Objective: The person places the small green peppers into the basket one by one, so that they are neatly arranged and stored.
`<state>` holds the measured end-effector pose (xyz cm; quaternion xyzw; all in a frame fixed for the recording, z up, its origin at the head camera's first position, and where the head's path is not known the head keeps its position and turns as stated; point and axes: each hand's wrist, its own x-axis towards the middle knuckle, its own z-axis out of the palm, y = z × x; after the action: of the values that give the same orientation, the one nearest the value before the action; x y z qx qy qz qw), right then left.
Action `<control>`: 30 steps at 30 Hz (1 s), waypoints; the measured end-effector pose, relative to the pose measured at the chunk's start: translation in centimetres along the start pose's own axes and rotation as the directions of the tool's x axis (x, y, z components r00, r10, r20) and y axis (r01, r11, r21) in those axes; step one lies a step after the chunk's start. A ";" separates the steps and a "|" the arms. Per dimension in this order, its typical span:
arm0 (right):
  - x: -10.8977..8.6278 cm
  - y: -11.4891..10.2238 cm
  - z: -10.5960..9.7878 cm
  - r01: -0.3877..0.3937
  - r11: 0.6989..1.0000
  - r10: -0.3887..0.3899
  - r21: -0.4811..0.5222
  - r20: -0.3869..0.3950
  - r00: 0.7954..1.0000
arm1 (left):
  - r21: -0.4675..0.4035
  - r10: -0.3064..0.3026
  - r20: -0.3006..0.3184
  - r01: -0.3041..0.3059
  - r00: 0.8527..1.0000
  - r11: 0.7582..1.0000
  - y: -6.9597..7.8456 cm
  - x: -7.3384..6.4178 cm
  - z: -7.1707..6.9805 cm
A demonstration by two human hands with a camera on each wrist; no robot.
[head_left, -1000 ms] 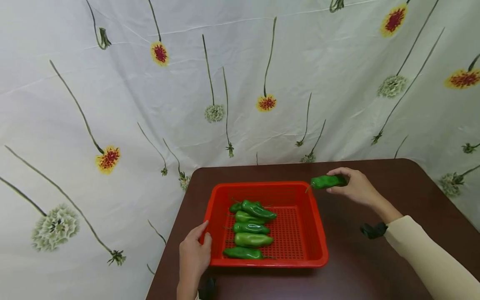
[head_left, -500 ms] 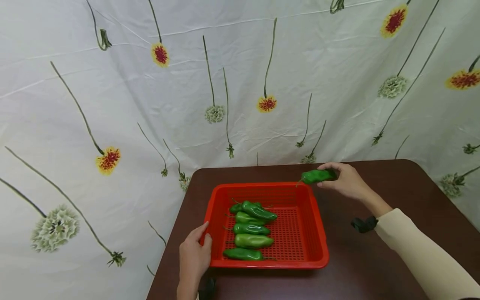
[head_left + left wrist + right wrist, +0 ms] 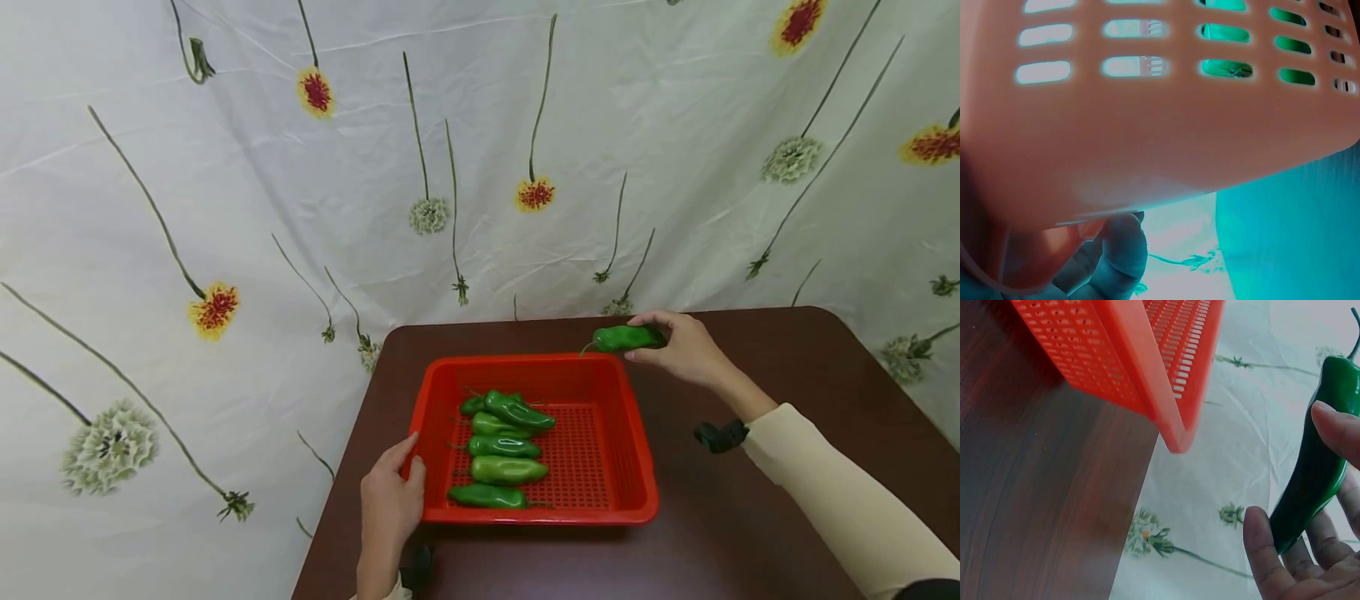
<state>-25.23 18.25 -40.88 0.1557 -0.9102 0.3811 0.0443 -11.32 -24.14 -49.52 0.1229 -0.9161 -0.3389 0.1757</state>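
Observation:
A red plastic basket (image 3: 581, 475) with slotted walls stands on the table, holding several green peppers (image 3: 506, 471) lined up on its left side, some overlapping at the back. My left hand (image 3: 392, 496) grips the basket's left rim, with the fingers curled over the edge in the left wrist view. Beyond the back right corner, my right hand (image 3: 684, 346) holds one more green pepper (image 3: 626, 337) between thumb and fingers, its stem pointing left. The right wrist view shows the thumb across this glossy pepper (image 3: 1319, 456), with fingers around its lower end.
The dark brown table (image 3: 757, 367) extends to the right of the basket. Behind it hangs a white cloth (image 3: 480, 258) printed with flowers, meeting the table's back edge.
My right hand has carried the pepper a little left, to just over the basket's back right corner. The left hand stays on the rim. The head view has tilted slightly.

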 end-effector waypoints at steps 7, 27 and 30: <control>-0.1 -1.3 0.5 0.005 1.000 -0.006 -0.013 -0.007 1.000 | -0.012 -0.002 -0.019 0.002 1.000 1.000 0.0 0.1 0.0; 0.7 -4.8 1.5 0.019 1.000 -0.020 -0.020 -0.024 1.000 | -0.023 0.006 -0.024 -0.006 1.000 1.000 0.0 -0.2 -0.3; 0.8 -5.3 1.6 0.018 1.000 -0.018 -0.010 -0.031 0.999 | -0.032 0.011 -0.014 -0.011 1.000 0.999 0.0 -0.1 -0.2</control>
<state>-24.27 13.35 -38.25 0.1579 -0.9098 0.3788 0.0626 -11.13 -24.21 -49.36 0.1174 -0.9099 -0.3517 0.1859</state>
